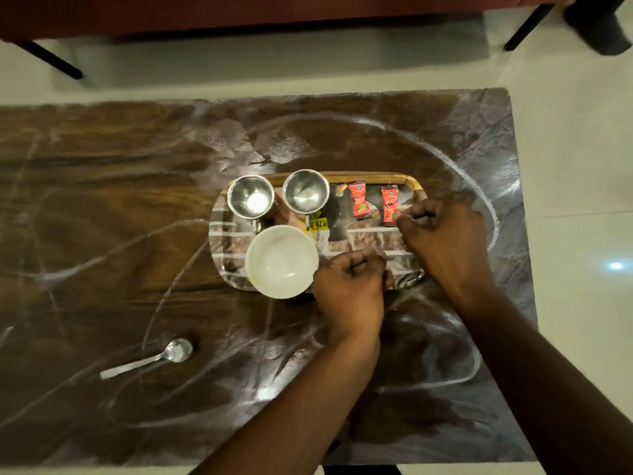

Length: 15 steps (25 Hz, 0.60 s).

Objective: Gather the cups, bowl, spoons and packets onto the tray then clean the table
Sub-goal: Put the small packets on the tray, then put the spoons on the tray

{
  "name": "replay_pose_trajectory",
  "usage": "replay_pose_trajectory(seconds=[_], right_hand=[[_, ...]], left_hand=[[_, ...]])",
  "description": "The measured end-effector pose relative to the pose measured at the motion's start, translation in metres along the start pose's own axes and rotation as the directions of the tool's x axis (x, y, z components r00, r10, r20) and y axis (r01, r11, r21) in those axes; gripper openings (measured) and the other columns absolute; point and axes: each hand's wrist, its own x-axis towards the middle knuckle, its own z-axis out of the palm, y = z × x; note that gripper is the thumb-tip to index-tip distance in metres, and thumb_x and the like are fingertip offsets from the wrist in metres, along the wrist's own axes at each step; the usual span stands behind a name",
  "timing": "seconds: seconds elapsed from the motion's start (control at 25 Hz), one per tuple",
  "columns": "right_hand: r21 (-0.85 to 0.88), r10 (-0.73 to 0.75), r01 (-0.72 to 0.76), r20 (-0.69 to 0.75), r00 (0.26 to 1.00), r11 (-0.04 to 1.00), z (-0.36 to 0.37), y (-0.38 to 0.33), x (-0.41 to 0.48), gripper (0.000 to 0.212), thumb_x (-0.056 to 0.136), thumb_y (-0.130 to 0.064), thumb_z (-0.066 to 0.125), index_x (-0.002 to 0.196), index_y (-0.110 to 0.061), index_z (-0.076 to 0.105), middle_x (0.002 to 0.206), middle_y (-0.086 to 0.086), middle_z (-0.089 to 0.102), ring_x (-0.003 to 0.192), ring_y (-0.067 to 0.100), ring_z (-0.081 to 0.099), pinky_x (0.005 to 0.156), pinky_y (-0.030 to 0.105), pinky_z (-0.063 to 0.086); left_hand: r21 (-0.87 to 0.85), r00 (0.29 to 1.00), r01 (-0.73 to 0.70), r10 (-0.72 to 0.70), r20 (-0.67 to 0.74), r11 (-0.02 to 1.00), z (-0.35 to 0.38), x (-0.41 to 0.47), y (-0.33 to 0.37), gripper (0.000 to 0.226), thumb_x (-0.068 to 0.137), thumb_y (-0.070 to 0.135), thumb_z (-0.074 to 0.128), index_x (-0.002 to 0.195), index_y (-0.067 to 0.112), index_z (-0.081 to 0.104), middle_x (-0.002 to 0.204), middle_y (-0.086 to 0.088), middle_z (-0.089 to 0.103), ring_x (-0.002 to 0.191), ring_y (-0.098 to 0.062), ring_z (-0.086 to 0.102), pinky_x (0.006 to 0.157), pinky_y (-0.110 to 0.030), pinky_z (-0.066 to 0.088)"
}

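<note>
Stainless steel spoon [150, 359]: the one task item not yet on the tray [370, 175]. It lies flat on the counter [102, 200], well apart from the tray toward the near left, bowl end to the right. It is judged light, rigid and slick. Pinch the handle at mid-length, as a flat handle on a hard surface gives little edge to get under.

Tray contents:
- Two steel cups [251, 197] [306, 191], upright along the far rim, both apparently empty. Judged light and dent-resistant; take each by the handle or the rim.
- One white bowl [281, 261], upright and empty, overhanging the near rim. Judged breakable, so lift it by the wall and do not slide it.
- Two red packets [358, 199] [389, 204], lying flat. They look soft and very light, likely to shift if the tray tips.

Left grip [352, 282]: fingers curled, over the near rim of the tray just beside the bowl. Whether it holds anything cannot be determined.

Right grip [442, 231]: fingers curled, just beside the right-hand packet. Contact cannot be confirmed.

White streaks [479, 186] cover the counter, so cleaning is judged not done.
</note>
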Motion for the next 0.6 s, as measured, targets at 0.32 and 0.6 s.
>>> replay_pose_trajectory(seconds=[0.32, 0.6], right_hand=[[0.215, -0.059, 0.000, 0.270, 0.961, 0.977, 0.081, -0.073, -0.122, 0.023, 0.092, -0.046, 0.072, 0.081, -0.027, 0.075, 0.071, -0.020, 0.075, 0.065, -0.001, 0.072, 0.064, 0.022, 0.057], [0.183, -0.074, -0.020, 0.495, 0.866, 0.983, 0.176, -0.121, -0.187, 0.012, 0.091, -0.032, 0.082, 0.099, -0.024, 0.078, 0.082, -0.012, 0.077, 0.073, -0.005, 0.071, 0.063, 0.001, 0.046]], left_hand=[[0.080, 0.971, -0.128, 0.142, -0.191, 0.988, -0.208, -0.007, 0.002, 0.018, 0.096, 0.012, 0.077, 0.081, 0.004, 0.080, 0.069, -0.012, 0.079, 0.061, -0.024, 0.074, 0.060, -0.036, 0.064], [0.196, 0.868, -0.121, 0.200, -0.454, 0.973, -0.372, 0.033, 0.007, 0.013, 0.095, 0.007, 0.076, 0.108, 0.012, 0.077, 0.101, -0.009, 0.079, 0.093, -0.023, 0.073, 0.083, -0.036, 0.065]])
